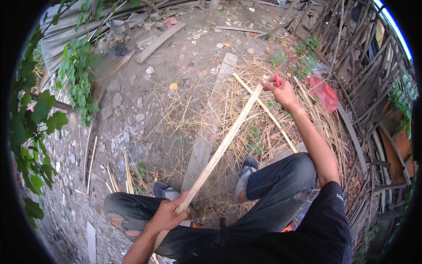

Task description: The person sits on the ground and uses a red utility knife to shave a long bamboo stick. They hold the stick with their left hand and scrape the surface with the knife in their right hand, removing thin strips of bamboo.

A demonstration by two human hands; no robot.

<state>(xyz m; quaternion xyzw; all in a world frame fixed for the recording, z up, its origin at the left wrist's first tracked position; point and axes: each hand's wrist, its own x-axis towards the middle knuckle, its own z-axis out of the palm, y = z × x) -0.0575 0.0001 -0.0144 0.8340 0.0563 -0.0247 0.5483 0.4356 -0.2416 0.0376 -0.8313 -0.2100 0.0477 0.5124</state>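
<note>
A long pale bamboo strip (222, 147) runs diagonally from my lap up toward the far right. My left hand (169, 214) grips its near end above my left knee. My right hand (281, 91) is stretched out at the strip's far end, closed around a small red-handled tool (277, 79) that touches the strip's tip. I sit with both knees bent in torn dark jeans, grey shoes (245, 172) on the ground.
Dry shavings and straw (228, 114) cover the dirt ahead. A flat plank (206, 132) lies under them. Split bamboo sticks (112, 176) lie at left, a woven bamboo fence (351, 53) at right, a red bag (324, 93) beside it, green vines (79, 79) at left.
</note>
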